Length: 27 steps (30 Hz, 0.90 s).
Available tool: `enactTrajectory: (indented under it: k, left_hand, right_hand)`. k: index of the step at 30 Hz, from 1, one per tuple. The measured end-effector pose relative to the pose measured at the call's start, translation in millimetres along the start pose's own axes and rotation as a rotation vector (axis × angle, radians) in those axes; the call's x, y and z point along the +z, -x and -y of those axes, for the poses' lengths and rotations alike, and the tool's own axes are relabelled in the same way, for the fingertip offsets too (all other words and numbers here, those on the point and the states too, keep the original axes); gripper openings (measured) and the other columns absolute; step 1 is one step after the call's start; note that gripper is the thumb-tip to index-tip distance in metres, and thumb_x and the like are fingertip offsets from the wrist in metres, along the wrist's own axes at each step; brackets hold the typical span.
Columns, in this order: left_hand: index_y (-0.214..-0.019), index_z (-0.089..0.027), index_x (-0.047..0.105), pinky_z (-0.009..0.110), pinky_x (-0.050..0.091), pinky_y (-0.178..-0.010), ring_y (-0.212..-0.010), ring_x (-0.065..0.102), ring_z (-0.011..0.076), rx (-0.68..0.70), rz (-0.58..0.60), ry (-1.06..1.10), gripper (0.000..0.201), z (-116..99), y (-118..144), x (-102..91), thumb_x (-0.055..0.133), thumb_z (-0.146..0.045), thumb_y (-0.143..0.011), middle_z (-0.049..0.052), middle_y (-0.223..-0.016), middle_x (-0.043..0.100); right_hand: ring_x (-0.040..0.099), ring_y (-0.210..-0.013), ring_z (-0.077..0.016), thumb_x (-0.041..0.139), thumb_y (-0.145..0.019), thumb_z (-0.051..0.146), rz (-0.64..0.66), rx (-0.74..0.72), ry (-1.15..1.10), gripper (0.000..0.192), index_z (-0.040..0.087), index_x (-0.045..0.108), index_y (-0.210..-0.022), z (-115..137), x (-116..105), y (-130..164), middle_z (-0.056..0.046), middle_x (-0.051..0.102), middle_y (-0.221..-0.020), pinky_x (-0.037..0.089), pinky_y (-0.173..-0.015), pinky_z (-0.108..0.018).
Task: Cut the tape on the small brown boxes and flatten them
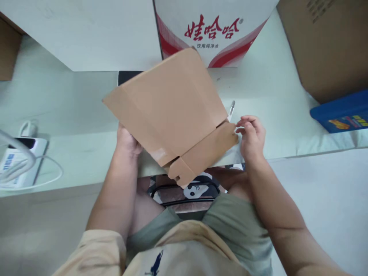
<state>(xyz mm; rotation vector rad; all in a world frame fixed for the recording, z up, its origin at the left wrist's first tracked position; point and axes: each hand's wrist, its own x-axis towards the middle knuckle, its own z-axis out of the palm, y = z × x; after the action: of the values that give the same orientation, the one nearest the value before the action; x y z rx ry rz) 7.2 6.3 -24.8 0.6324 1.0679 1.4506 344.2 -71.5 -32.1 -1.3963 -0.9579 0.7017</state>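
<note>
Over our pale table, cardboard looks light, stiff — best edge-held; our left hand clamps 8 o'clock; right hand, 4 o'clock: grip unclear.

Left hand partly hidden behind cardboard — and blue package cut off at right.

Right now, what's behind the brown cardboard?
Behind the brown cardboard, part of a black thing and a pen-like thing peek out, with a red-and-white box farther back. The left hand is partly behind it too. Whatever else it covers can't be seen.
</note>
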Motion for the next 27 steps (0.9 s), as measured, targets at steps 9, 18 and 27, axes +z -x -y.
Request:
enactTrajectory:
  k: [9, 18, 27]
  left_hand:
    - [-0.086, -0.018, 0.070, 0.030, 0.058, -0.077, -0.080, 0.071, 0.0178, -0.139, -0.104, 0.260, 0.044, -24, 14, 33.5, 0.032, -0.031, -0.105, 0.002, -0.076, 0.077]
    - [-0.074, -0.019, 0.061, 0.024, 0.039, -0.050, -0.050, 0.051, 0.0114, -0.233, -0.233, 0.216, 0.057, -34, 11, 13.4, 0.025, -0.052, -0.103, 0.002, -0.061, 0.064]
    - [-0.062, -0.019, 0.060, 0.020, 0.041, -0.044, -0.043, 0.050, 0.0099, -0.344, -0.141, 0.288, 0.047, -37, 20, 25.4, 0.037, -0.041, -0.098, 0.003, -0.054, 0.058]
  right_hand:
    - [0.070, -0.115, -0.0292, 0.086, -0.058, 0.066, 0.200, 0.336, -0.296, 0.068, 0.027, 0.066, -0.110, 14, 22, 22, -0.006, 0.075, -0.118, 0.062, -0.095, -0.044]
    - [0.065, -0.060, -0.0119, 0.089, -0.061, 0.050, -0.033, 0.365, -0.374, 0.052, 0.024, 0.066, -0.100, 48, -3, 31, 0.003, 0.073, -0.080, 0.058, -0.053, -0.025]
    - [0.028, -0.037, -0.0024, 0.060, -0.088, 0.033, -0.499, 0.230, 0.174, 0.028, 0.026, 0.034, -0.081, 79, -105, 5, 0.011, 0.039, -0.062, 0.025, -0.034, -0.015]
